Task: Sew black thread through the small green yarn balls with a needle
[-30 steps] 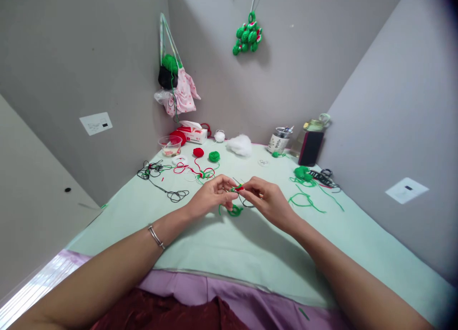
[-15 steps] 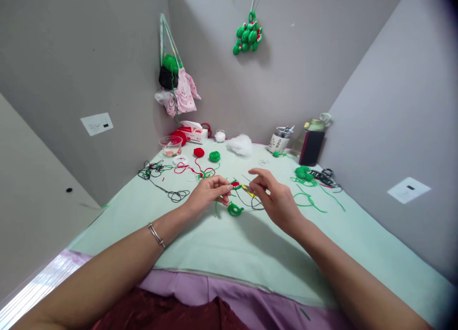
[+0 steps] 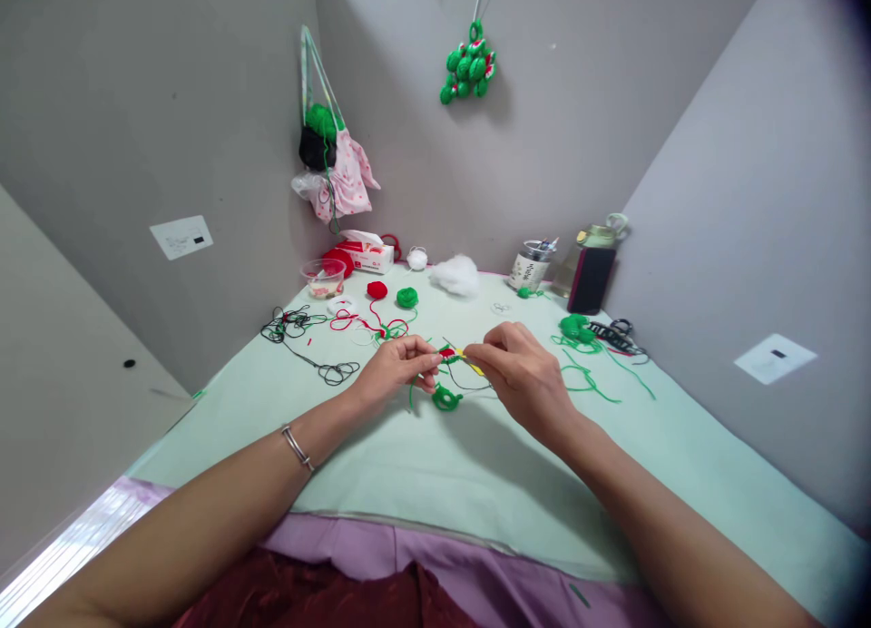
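Observation:
My left hand (image 3: 401,367) pinches a small red and green crocheted piece (image 3: 447,355) between thumb and fingertips, over the table. Close to its right side, my right hand (image 3: 521,365) is closed in a pinch; what sits between its fingertips is too small to make out. A dark thread (image 3: 469,385) curves below the piece towards my right hand. Partly hidden behind the right fingers is a yellow object (image 3: 474,367). A green crocheted ring (image 3: 446,398) is just under my hands, beside the left fingertips.
Tangled black yarn (image 3: 292,324) lies left. Small red (image 3: 376,289) and green yarn balls (image 3: 406,297) sit behind my hands, near white stuffing (image 3: 455,276). A pen holder (image 3: 532,265), a bottle with a phone (image 3: 591,280) and green yarn (image 3: 577,329) stand or lie right.
My right hand has moved slightly left to the crocheted piece, and its raised, spread fingers have closed into a pinch. The left hand keeps its hold almost unmoved.

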Demonstrator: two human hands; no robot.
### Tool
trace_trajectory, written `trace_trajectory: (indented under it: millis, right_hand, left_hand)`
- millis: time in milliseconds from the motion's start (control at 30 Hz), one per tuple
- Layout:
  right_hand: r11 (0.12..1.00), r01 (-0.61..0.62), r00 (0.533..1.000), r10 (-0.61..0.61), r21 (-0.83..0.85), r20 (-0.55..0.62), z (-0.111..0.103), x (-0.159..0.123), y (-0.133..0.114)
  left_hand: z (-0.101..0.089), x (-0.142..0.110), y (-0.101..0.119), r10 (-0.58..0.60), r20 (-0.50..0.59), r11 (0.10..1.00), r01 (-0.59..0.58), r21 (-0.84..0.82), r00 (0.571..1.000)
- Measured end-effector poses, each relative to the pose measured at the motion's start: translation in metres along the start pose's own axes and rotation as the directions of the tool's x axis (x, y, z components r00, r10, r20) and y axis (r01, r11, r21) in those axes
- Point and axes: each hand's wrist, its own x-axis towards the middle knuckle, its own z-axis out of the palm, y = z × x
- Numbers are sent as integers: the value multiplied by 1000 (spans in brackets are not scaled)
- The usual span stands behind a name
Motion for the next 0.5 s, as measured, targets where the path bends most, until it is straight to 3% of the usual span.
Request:
trace_trajectory:
  millis: [333,500]
  right_hand:
    - [1000,16,998,-17,16,56,3,-1,1]
    - [984,-44,999,39,170,32,4,0,3]
  left_hand:
    - [1,-1,-1,-16,18,1000,16,2,1000]
    - [1,0,0,-45,54,998,47,-35,998]
